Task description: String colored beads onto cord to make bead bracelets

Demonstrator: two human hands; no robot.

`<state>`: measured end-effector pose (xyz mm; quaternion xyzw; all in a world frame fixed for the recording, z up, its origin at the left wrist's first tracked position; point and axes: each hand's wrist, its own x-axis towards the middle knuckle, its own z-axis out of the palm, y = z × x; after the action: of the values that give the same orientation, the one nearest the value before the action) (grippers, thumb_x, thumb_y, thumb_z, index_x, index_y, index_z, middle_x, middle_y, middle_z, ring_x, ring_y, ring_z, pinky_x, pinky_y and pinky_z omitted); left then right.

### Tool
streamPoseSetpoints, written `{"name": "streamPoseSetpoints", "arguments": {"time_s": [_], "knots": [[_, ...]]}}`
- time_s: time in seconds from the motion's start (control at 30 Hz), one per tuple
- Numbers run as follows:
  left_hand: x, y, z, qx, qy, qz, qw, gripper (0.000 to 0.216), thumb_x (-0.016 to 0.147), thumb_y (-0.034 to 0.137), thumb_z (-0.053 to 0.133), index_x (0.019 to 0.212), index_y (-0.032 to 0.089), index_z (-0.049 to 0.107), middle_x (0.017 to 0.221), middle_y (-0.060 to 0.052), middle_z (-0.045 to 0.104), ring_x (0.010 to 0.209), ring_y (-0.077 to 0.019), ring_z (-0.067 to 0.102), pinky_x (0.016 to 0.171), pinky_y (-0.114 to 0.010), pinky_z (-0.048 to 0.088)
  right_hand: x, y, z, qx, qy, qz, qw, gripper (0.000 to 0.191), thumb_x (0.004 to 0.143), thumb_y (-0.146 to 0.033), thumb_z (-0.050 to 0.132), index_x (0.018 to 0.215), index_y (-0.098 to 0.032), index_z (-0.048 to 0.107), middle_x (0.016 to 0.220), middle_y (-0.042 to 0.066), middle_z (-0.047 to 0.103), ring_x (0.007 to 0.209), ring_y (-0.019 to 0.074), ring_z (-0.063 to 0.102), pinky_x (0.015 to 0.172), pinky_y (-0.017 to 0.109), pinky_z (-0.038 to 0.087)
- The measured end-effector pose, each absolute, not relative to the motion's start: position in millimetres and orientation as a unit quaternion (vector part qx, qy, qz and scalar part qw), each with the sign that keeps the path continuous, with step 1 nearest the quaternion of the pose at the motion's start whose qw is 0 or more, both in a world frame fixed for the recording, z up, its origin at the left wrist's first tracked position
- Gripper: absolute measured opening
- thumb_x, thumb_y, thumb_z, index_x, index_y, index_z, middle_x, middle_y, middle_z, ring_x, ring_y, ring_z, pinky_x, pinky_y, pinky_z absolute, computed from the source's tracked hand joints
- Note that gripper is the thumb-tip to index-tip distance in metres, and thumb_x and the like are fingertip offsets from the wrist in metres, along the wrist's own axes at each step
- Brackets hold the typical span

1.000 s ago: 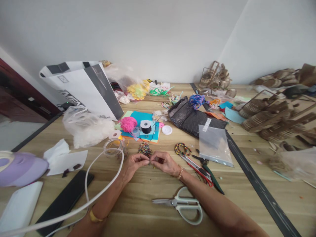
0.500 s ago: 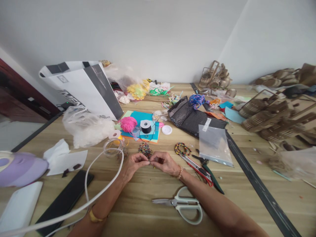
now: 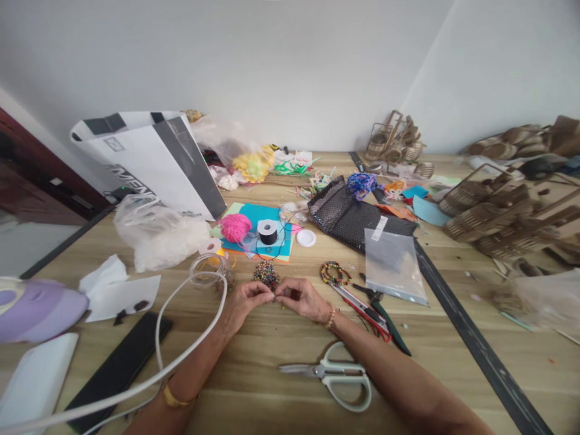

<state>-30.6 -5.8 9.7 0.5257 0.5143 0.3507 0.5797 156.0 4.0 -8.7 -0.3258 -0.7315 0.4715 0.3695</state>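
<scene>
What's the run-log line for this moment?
left hand: pinching; right hand: pinching; grip contents: unclear; bead cluster: just beyond hands; scissors: nearer camera

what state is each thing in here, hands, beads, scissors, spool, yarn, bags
left hand: thumb and finger pinched
right hand: pinched, fingertips close to the left's; anything held is too small to tell
beads: heaped
scissors: lying flat, blades about closed
spool: upright, black thread wound on
pink yarn: balled
paper bag: standing
plastic bag: crumpled
</scene>
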Motion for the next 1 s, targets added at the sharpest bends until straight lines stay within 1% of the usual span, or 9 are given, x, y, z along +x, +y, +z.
{"name": "streamPoseSetpoints", "arguments": {"time_s": [0.13,0.27,0.47,0.57,0.7,0.9,1.0], "knots": [[-31.0,-5.6,9.6,0.529,0.516,0.354,0.573,0.014,0.064,0.028,0.069,0.065,0.015,0.066,0.06,0.002,0.061,0.061,-0.0122,0.05,0.06,-0.023,0.038,156.4,3.7,-8.4,-0.329,-0.714,0.498,0.364,0.016,0.081,-0.029,0.06,0.081,-0.013,0.062,0.065,-0.001,0.054,0.056,0.0081,0.045,0.052,0.018,0.035],[-32.5,-5.7,9.8,0.535,0.507,0.36,0.571,0.014,0.066,0.028,0.068,0.065,0.015,0.066,0.06,0.003,0.059,0.061,-0.0115,0.048,0.06,-0.023,0.037,158.0,3.7,-8.0,-0.349,-0.694,0.516,0.362,0.023,0.082,-0.037,0.059,0.083,-0.014,0.061,0.062,-0.002,0.053,0.051,0.0069,0.041,0.047,0.018,0.031],[-33.2,-6.4,14.1,0.567,0.484,0.362,0.56,0.012,0.068,0.027,0.068,0.064,0.015,0.066,0.061,0.002,0.059,0.062,-0.0118,0.049,0.062,-0.023,0.038,158.4,4.7,-6.6,-0.342,-0.655,0.544,0.398,0.029,0.081,-0.043,0.059,0.081,-0.014,0.061,0.065,-0.001,0.053,0.053,0.0073,0.04,0.048,0.018,0.032],[-31.4,-6.8,16.4,0.592,0.48,0.368,0.533,0.012,0.069,0.027,0.067,0.063,0.015,0.066,0.062,0.001,0.059,0.063,-0.0127,0.05,0.063,-0.024,0.038,158.0,5.3,-5.7,-0.319,-0.618,0.593,0.405,0.03,0.079,-0.044,0.062,0.082,-0.014,0.06,0.065,-0.001,0.054,0.053,0.0071,0.043,0.049,0.018,0.034],[-29.1,-7.6,14.4,0.629,0.477,0.377,0.484,0.012,0.07,0.026,0.067,0.064,0.015,0.067,0.065,0.0,0.06,0.066,-0.014,0.053,0.064,-0.024,0.04,158.0,5.9,-5.1,-0.283,-0.583,0.66,0.38,0.031,0.076,-0.043,0.067,0.087,-0.014,0.059,0.063,-0.002,0.056,0.051,0.0072,0.05,0.048,0.018,0.038],[-28.4,-8.7,8.1,0.65,0.485,0.379,0.446,0.014,0.072,0.027,0.066,0.065,0.015,0.066,0.066,-0.001,0.06,0.065,-0.014,0.053,0.062,-0.024,0.04,158.1,6.3,-5.7,-0.273,-0.577,0.683,0.354,0.032,0.074,-0.042,0.07,0.086,-0.015,0.059,0.061,-0.003,0.057,0.05,0.0065,0.052,0.047,0.017,0.039],[-28.4,-8.7,6.7,0.647,0.475,0.39,0.45,0.014,0.072,0.027,0.066,0.066,0.015,0.066,0.067,-0.001,0.06,0.066,-0.0142,0.054,0.063,-0.024,0.041,157.9,7.0,-7.9,-0.25,-0.56,0.71,0.345,0.034,0.074,-0.042,0.071,0.088,-0.014,0.058,0.066,-0.001,0.061,0.053,0.0081,0.057,0.047,0.017,0.041]]}}
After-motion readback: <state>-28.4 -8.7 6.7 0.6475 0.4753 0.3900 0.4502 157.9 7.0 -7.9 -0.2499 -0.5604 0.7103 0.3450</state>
